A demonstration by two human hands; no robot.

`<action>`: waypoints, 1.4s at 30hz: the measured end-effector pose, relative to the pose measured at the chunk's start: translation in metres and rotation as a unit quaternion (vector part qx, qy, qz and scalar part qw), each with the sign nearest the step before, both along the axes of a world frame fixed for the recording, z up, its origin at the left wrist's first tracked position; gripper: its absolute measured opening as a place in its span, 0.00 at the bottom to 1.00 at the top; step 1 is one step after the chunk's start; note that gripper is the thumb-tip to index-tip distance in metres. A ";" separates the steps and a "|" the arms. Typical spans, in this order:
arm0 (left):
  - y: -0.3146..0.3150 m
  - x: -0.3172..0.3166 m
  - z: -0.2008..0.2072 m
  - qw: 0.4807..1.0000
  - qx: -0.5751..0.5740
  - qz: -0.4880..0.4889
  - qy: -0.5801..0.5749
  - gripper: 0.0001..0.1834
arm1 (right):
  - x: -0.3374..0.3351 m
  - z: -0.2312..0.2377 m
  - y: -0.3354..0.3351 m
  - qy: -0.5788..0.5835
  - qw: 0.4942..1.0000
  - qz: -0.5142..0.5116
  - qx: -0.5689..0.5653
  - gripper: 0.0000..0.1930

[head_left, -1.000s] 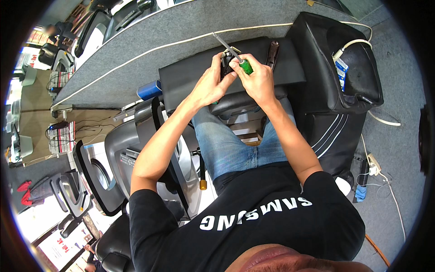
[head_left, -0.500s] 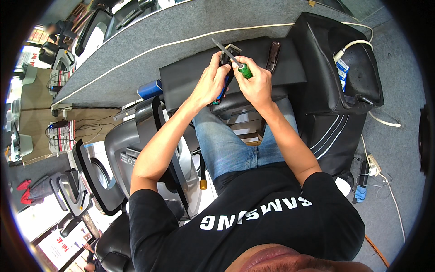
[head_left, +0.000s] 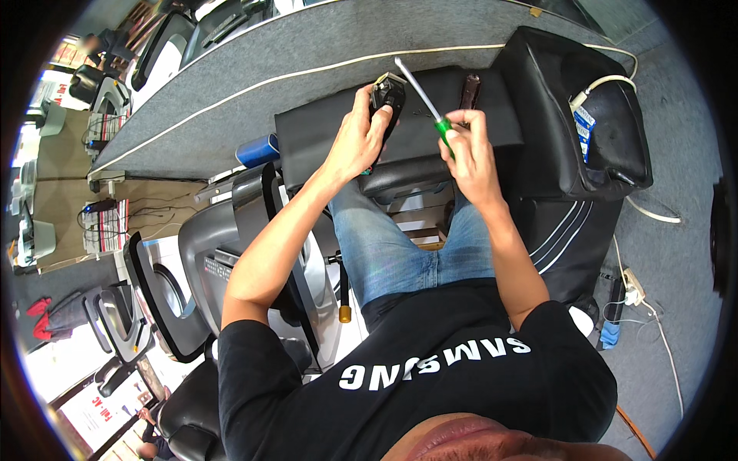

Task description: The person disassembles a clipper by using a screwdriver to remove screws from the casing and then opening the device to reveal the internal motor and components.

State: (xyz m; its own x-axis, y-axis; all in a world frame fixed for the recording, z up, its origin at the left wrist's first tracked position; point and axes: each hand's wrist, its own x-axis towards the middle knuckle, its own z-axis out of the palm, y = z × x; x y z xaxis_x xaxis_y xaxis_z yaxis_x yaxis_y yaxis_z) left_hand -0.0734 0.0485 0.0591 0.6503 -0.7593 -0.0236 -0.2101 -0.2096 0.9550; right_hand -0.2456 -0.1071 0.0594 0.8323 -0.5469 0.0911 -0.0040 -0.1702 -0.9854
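Observation:
My left hand (head_left: 360,138) is wrapped around a black hair clipper (head_left: 393,94), whose pale metal blade end points away from me. In my right hand (head_left: 475,157) is a screwdriver (head_left: 443,127) with a green handle and a long steel shaft. Its tip points away from me, up and to the left, apart from the clipper. Both hands are over a black padded seat (head_left: 315,131) in front of my knees. Beyond the right hand, a dark brown, glossy elongated piece (head_left: 470,91) lies on that seat; its exact kind is unclear. Small dark bits lie near the screwdriver shaft.
A blue cylinder (head_left: 257,150) lies left of the seat. At right stands a black armrest block (head_left: 538,115) with a white cable (head_left: 607,79) and a small blue-and-white packet (head_left: 583,132). Black salon chairs (head_left: 223,215) crowd the left. A power strip (head_left: 633,284) rests on the floor.
My right hand has drawn back to the right and nearer to me, taking the screwdriver away from the clipper. The left hand keeps the clipper in nearly the same place, now more exposed.

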 end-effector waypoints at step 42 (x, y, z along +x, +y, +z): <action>0.000 0.008 -0.010 0.970 0.098 -0.020 -0.220 0.28 | -0.041 0.034 -0.026 0.022 0.964 -0.003 -0.267 0.13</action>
State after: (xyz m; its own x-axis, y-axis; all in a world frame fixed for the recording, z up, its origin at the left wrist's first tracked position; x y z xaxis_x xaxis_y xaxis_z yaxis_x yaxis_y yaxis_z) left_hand -0.0656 0.0481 0.0487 0.6011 -0.7925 0.1029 -0.5994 -0.3618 0.7140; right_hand -0.2865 -0.1328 0.0934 0.8384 -0.4371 0.3257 -0.0461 -0.6522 -0.7566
